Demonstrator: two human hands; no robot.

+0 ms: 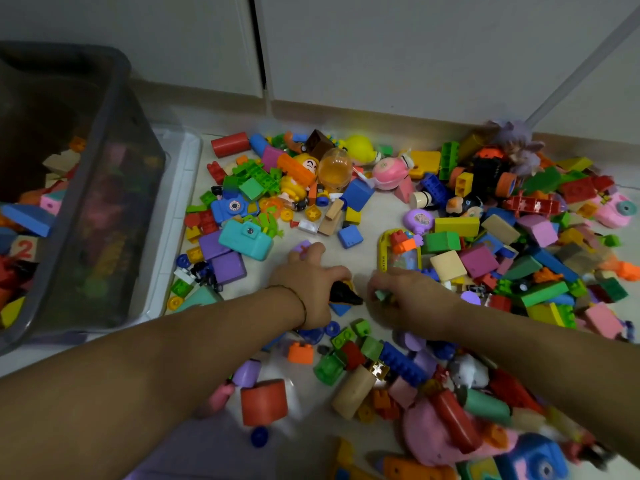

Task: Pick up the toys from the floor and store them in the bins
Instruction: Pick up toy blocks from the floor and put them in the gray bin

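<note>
Several colourful toys and blocks lie scattered over the pale floor (374, 216). My left hand (311, 282) reaches into the middle of the pile; its fingers curl round a black and yellow toy (344, 294) and its fingertips touch a small purple piece (302, 247). My right hand (405, 292) is just to the right, fingers curled round a small green block (382, 294). A dark translucent bin (104, 188) stands at the left with several blocks inside.
A white lid or tray (180, 209) lies under the bin. White cabinet doors (381, 46) close off the back. A teal toy camera (246, 238), a yellow-framed toy (398, 251) and a red cylinder (264, 401) lie near my hands.
</note>
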